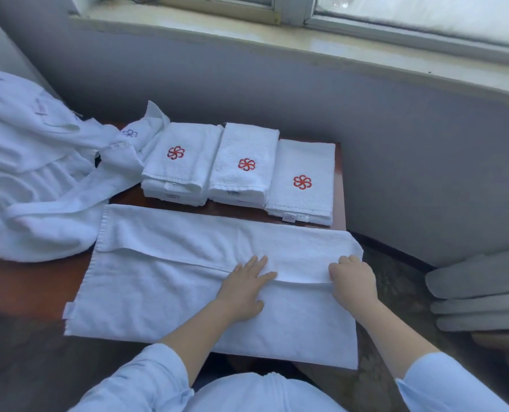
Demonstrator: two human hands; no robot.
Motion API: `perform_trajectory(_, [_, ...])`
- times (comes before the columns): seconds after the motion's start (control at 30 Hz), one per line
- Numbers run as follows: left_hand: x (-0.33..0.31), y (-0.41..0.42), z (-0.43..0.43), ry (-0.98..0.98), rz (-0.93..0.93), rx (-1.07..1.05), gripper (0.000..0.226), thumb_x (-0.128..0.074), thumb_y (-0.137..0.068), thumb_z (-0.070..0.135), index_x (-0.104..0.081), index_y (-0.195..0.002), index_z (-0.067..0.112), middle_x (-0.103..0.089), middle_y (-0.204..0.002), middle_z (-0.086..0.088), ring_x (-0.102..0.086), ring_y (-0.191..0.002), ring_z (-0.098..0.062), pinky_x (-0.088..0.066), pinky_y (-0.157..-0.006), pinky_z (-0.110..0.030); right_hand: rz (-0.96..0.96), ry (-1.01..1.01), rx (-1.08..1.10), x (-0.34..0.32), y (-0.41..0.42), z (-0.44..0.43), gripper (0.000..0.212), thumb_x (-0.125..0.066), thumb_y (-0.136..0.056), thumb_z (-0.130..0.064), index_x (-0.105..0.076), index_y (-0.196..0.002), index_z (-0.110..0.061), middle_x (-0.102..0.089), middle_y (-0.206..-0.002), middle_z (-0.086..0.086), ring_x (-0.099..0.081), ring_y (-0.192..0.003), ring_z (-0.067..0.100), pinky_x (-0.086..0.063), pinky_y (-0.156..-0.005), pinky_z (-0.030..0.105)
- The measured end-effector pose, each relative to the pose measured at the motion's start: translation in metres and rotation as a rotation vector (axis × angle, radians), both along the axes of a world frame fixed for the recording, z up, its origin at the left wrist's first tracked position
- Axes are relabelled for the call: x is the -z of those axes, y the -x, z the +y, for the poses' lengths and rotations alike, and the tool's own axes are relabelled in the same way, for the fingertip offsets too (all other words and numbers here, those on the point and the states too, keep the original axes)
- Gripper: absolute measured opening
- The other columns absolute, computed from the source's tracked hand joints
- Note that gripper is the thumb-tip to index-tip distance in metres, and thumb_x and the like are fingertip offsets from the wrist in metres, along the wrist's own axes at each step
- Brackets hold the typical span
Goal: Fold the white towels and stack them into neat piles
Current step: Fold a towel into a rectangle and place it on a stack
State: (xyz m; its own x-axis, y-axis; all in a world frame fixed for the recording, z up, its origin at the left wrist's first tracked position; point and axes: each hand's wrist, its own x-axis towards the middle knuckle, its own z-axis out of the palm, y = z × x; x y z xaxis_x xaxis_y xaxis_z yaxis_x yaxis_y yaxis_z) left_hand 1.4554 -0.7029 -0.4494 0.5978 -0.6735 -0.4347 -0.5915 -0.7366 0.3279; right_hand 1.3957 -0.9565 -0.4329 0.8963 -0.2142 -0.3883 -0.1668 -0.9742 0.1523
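Left hand (246,288) lies flat, fingers straight and slightly spread, pressing down on the big white towel (158,295) in the lower middle of the frame. Its fingertips reach the folded edge that runs across the towel from left to right. Just right of it, my right hand (353,281) sits knuckles up with the fingers curled, pinching that same folded edge near the towel's right end.

The towel is spread lengthwise over the reddish-brown worktop (24,281). Its far strip is folded toward me, so the flap overlaps the middle.

Above the towel, in the centre of the frame, three piles of folded towels stand side by side, each with a red flower emblem on top. The left pile (184,171) and the middle pile (242,179) touch, and the right pile (303,200) looks lower than the other two.

A heap of unfolded white towels (39,179) fills the left of the frame, just beside the left pile. Grey folded cloths (479,289) lie at the right edge. My light-blue sleeves (146,379) show along the bottom.
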Motion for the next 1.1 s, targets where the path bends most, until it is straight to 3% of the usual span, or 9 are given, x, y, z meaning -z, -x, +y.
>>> perform_trajectory(0.17, [-0.007,-0.004,0.020,0.131,0.025,-0.110,0.061,-0.051,-0.097,0.024,-0.028,-0.154,0.030,-0.009,-0.165,0.005,-0.010,-0.150,-0.011,-0.016,-0.118,-0.028,-0.122,-0.304,-0.036,-0.005,-0.012,0.033,0.031,-0.053,-0.084,-0.018,-0.060,-0.114,-0.023,-0.055,-0.111,-0.007,-0.047,-0.106,0.016,-0.030,-0.079,0.024])
perform_trajectory(0.23, [-0.008,-0.008,0.041,0.099,-0.050,-0.204,0.060,-0.050,-0.098,0.024,-0.028,-0.153,0.027,-0.014,-0.164,0.002,-0.015,-0.149,-0.016,-0.021,-0.118,-0.030,-0.119,-0.439,-0.068,-0.005,-0.022,0.063,0.038,-0.054,-0.088,-0.022,-0.056,-0.126,-0.023,-0.052,-0.126,-0.006,-0.044,-0.121,0.017,-0.036,-0.087,0.026])
perform_trajectory(0.33, [-0.007,-0.014,0.085,-0.017,-0.151,-0.307,0.061,-0.048,-0.098,0.024,-0.025,-0.153,0.024,-0.013,-0.163,-0.001,-0.014,-0.149,-0.020,-0.016,-0.120,-0.033,-0.084,-0.535,-0.152,-0.002,-0.034,0.111,0.045,-0.053,-0.091,-0.023,-0.052,-0.135,-0.023,-0.048,-0.137,-0.006,-0.040,-0.130,0.017,-0.040,-0.095,0.029])
perform_trajectory(0.47, [-0.010,-0.027,0.154,-0.112,-0.186,-0.447,0.065,-0.047,-0.097,0.022,-0.019,-0.155,0.022,-0.009,-0.164,-0.003,-0.002,-0.152,-0.020,-0.006,-0.122,-0.036,-0.095,-0.609,-0.213,0.003,-0.047,0.164,0.048,-0.052,-0.089,-0.018,-0.051,-0.137,-0.023,-0.047,-0.140,-0.008,-0.041,-0.131,0.015,-0.039,-0.093,0.026])
perform_trajectory(0.67, [-0.020,-0.062,0.234,-0.068,-0.261,-0.549,0.063,-0.050,-0.095,0.015,-0.026,-0.153,0.022,-0.019,-0.161,-0.002,-0.017,-0.149,-0.019,-0.023,-0.116,-0.031,-0.121,-0.645,-0.190,0.005,-0.069,0.231,0.052,-0.053,-0.089,-0.018,-0.047,-0.141,-0.023,-0.044,-0.146,-0.009,-0.040,-0.134,0.014,-0.043,-0.097,0.027])
perform_trajectory(0.8, [-0.019,-0.090,0.265,-0.007,-0.301,-0.506,0.061,-0.052,-0.093,0.010,-0.033,-0.150,0.018,-0.031,-0.155,-0.003,-0.030,-0.143,-0.020,-0.035,-0.107,-0.032,-0.122,-0.639,-0.139,0.009,-0.077,0.267,0.057,-0.054,-0.090,-0.017,-0.042,-0.146,-0.019,-0.036,-0.153,-0.005,-0.030,-0.144,0.018,-0.030,-0.113,0.029])
perform_trajectory(0.93, [-0.012,-0.115,0.279,0.054,-0.366,-0.410,0.046,-0.057,-0.086,-0.002,-0.055,-0.131,0.009,-0.053,-0.133,-0.009,-0.052,-0.122,-0.027,-0.046,-0.090,-0.035,-0.159,-0.548,-0.054,0.012,-0.075,0.292,0.054,-0.055,-0.089,-0.017,-0.044,-0.142,-0.018,-0.037,-0.149,-0.003,-0.030,-0.142,0.023,-0.029,-0.112,0.034])
perform_trajectory(1.1, [-0.005,-0.139,0.295,0.078,-0.420,-0.270,0.028,-0.059,-0.082,-0.007,-0.064,-0.102,0.011,-0.060,-0.101,-0.006,-0.057,-0.091,-0.026,-0.046,-0.070,-0.036,-0.184,-0.510,0.025,0.011,-0.078,0.306,0.050,-0.057,-0.087,-0.017,-0.048,-0.136,-0.017,-0.041,-0.143,-0.002,-0.035,-0.135,0.023,-0.033,-0.108,0.038])
